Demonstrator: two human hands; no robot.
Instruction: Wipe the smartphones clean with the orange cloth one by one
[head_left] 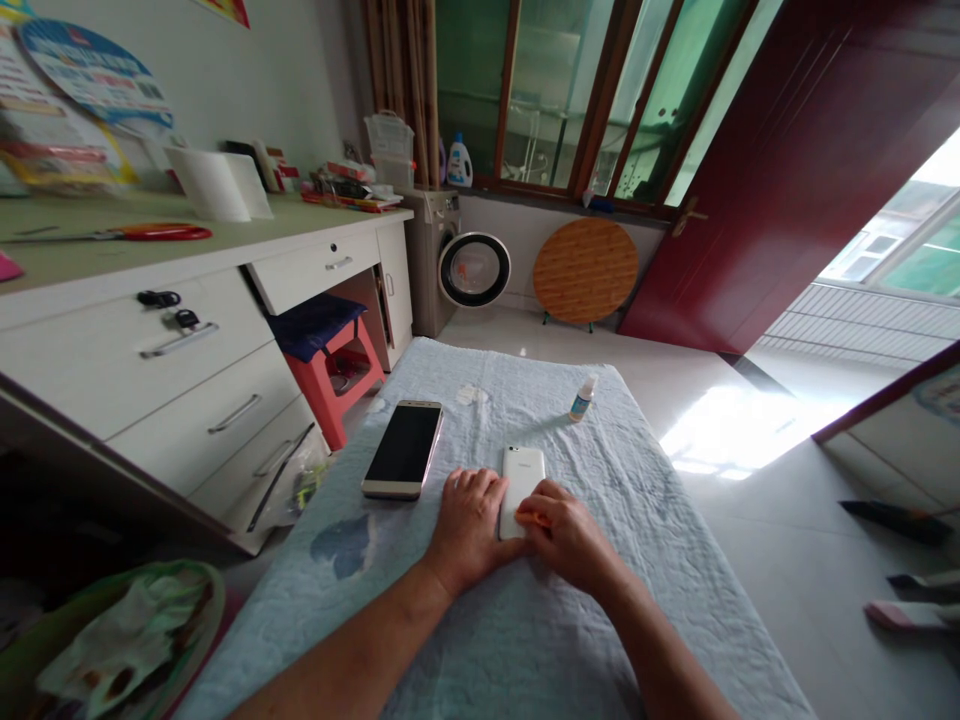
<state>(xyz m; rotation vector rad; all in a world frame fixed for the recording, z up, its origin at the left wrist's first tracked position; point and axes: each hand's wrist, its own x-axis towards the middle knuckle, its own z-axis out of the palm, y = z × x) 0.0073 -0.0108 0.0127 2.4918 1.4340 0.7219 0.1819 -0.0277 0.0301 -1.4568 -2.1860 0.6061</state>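
Note:
A white phone [521, 478] lies face down on a pale blue cloth [615, 560] that covers a low table. My left hand [469, 525] rests beside the phone's left edge, fingers curled against it, holding it steady. My right hand [566, 530] is closed in a pinch on a small orange thing [534, 518] at the phone's lower right edge. A second phone [403, 448], gold-rimmed with a dark screen, lies face up to the left, apart from both hands. A small bottle [582, 398] with a blue label stands further back on the cloth.
A white desk with drawers [187, 350] runs along the left, with a red stool [330, 385] under it. Behind stand a washing machine [450, 262] and a round wooden board [585, 270]. A dark red door [787, 180] is open on the right. A green bin [120, 640] is at bottom left.

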